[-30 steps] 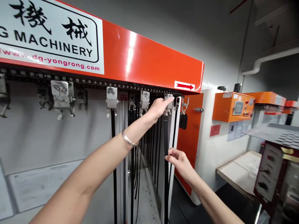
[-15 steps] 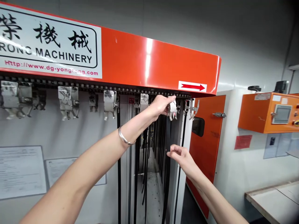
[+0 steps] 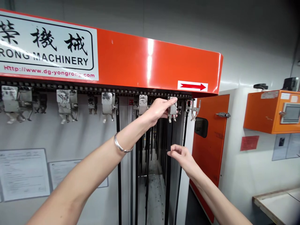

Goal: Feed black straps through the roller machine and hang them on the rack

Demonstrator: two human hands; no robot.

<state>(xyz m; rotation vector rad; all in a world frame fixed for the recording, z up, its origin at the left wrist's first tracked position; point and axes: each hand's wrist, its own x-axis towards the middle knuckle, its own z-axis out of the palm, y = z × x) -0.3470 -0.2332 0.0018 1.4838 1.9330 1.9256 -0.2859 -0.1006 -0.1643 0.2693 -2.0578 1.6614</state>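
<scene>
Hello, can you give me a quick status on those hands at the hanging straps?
Left hand: fingers on metal clip. Right hand: beside black strap, contact unclear.

- A white sign (image 3: 47,47) with black Chinese characters, "RONG MACHINERY" and a red web address, set on the left of the housing's front
- An orange machine housing (image 3: 150,65) running across the top, its right corner ending just above the door
- A red arrow label (image 3: 192,86) near the housing's lower right corner, pointing right
- An orange door (image 3: 211,156) with a dark window (image 3: 201,127) and a metal latch (image 3: 222,115)
- An orange control box (image 3: 269,112) on the wall, with a touchscreen (image 3: 290,113)
- A red notice (image 3: 249,143) beneath the box
- Two printed papers (image 3: 23,175) (image 3: 77,173) on the grey panel, lower left
- A wood-edged table (image 3: 264,201) in the lower right corner
</scene>
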